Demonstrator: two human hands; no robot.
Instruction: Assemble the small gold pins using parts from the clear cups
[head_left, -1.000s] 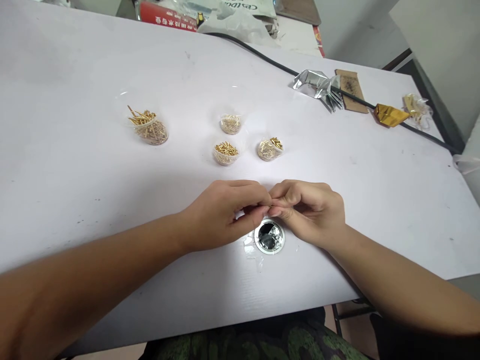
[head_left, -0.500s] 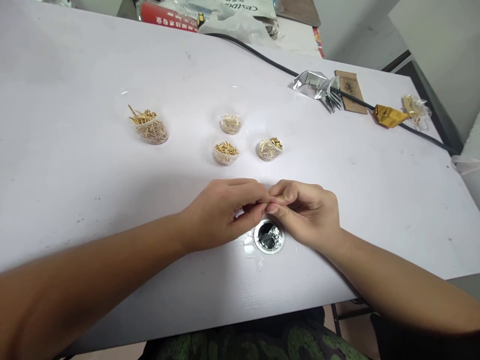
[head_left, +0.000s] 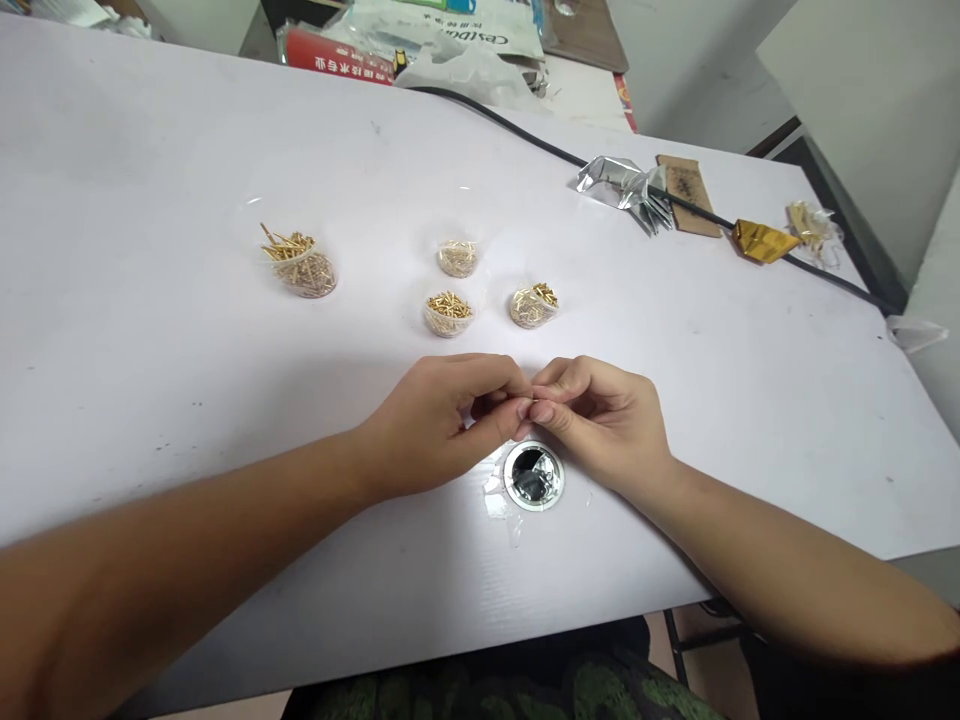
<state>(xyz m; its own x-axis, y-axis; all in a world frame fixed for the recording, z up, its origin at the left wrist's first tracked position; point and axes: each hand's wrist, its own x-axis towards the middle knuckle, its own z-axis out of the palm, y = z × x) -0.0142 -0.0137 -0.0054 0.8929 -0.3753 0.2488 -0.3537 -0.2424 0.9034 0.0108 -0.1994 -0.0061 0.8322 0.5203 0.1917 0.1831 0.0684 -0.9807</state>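
Observation:
My left hand (head_left: 457,420) and my right hand (head_left: 604,415) meet fingertip to fingertip above the table, each closed in a pinch. Whatever sits between the fingertips is tiny and mostly hidden; only a faint glint shows. Just below the hands is a round hole with a silvery rim (head_left: 559,482), with dark, shiny film inside. Beyond the hands stand clear plastic pouches of small gold metal pins: a larger one with long pins (head_left: 304,268) to the left, a rear one (head_left: 457,259), a front one (head_left: 448,314) and a right one (head_left: 535,306).
A black cable (head_left: 517,130) crosses the back right of the white table (head_left: 187,400), past crumpled silver foil (head_left: 619,185), a cardboard piece (head_left: 686,190) and gold foil (head_left: 763,241). Plastic bags and a red package (head_left: 334,58) lie beyond the far edge.
The camera view has shifted slightly, so the pouches and cable sit a little lower and further left. Both hands stay pinched together, with only small finger movement.

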